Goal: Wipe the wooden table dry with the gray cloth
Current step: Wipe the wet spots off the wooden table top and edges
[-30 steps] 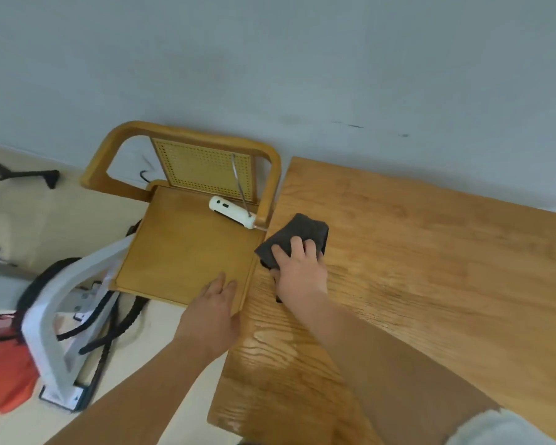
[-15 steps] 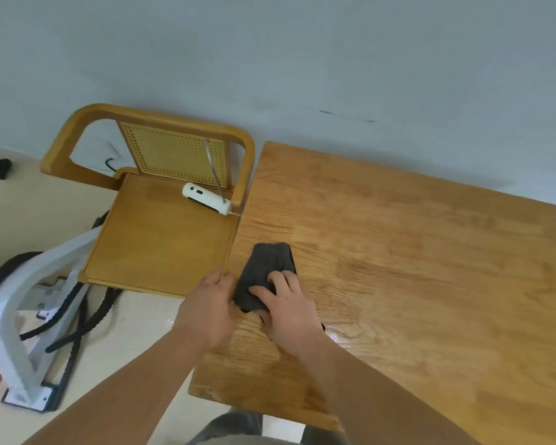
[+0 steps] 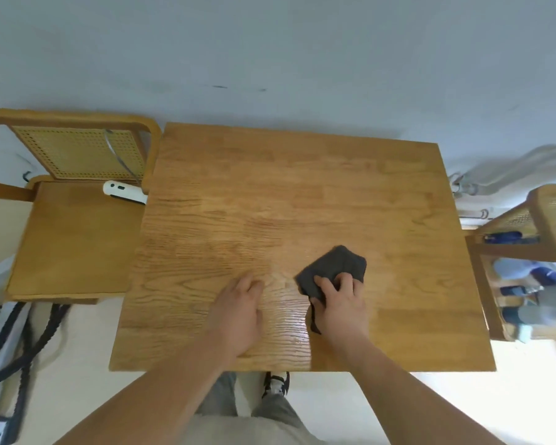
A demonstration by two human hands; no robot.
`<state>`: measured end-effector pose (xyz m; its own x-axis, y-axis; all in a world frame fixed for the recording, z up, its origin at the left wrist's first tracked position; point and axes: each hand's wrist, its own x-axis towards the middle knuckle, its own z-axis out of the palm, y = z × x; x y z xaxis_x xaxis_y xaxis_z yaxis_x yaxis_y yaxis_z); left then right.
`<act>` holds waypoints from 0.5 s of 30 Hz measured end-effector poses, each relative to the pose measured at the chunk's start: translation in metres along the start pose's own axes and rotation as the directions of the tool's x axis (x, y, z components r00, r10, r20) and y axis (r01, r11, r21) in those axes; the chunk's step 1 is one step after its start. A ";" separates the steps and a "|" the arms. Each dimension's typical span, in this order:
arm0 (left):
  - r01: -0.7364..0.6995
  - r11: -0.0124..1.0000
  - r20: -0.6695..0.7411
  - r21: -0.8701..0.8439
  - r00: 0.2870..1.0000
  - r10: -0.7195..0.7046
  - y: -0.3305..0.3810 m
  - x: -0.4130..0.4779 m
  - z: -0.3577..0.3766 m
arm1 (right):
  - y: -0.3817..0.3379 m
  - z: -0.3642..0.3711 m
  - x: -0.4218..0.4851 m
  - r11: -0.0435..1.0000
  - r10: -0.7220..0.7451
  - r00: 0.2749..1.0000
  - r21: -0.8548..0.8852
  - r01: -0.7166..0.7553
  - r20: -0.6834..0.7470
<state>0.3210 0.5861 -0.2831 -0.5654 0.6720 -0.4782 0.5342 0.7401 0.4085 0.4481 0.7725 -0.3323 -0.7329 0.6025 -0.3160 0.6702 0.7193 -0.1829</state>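
Observation:
The square wooden table (image 3: 302,187) fills the middle of the head view, with a wet sheen in front of me between my hands. The gray cloth (image 3: 337,268) lies crumpled on the table's near right part. My right hand (image 3: 341,300) presses down on the cloth's near edge with fingers bent over it, and a dark strip of cloth trails out beside the thumb. My left hand (image 3: 241,306) rests flat on the bare wood to the left of the cloth, fingers together.
A wooden chair (image 3: 71,239) with a cane back stands against the table's left side, with a white device (image 3: 126,192) on its seat. A second chair (image 3: 527,252) holding blue items stands at the right. Black cables (image 3: 29,342) lie on the floor at left. The wall is behind.
My right hand has slid the cloth from the table's left edge rightward to the near right part. My left hand came off the edge and now lies on the tabletop. The view swung right.

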 end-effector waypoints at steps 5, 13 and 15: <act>-0.014 0.998 0.052 0.057 0.999 0.011 0.027 -0.015 0.014 | 0.052 0.004 -0.031 0.923 -0.378 0.926 -0.073 0.378 0.011; 0.031 0.995 0.050 0.093 0.998 -0.036 0.005 -0.026 0.006 | 0.058 -0.019 0.001 0.951 0.271 0.961 0.171 -0.258 -0.056; 0.020 0.997 0.061 0.077 0.998 -0.025 -0.003 -0.030 0.003 | 0.019 -0.007 -0.012 0.891 0.416 0.907 0.230 -0.392 -0.065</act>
<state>0.3375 0.5636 -0.2723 -0.5389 0.6507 -0.5350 0.5698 0.7493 0.3375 0.4693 0.7814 -0.3259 -0.3937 0.8681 -0.3024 0.9112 0.3250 -0.2531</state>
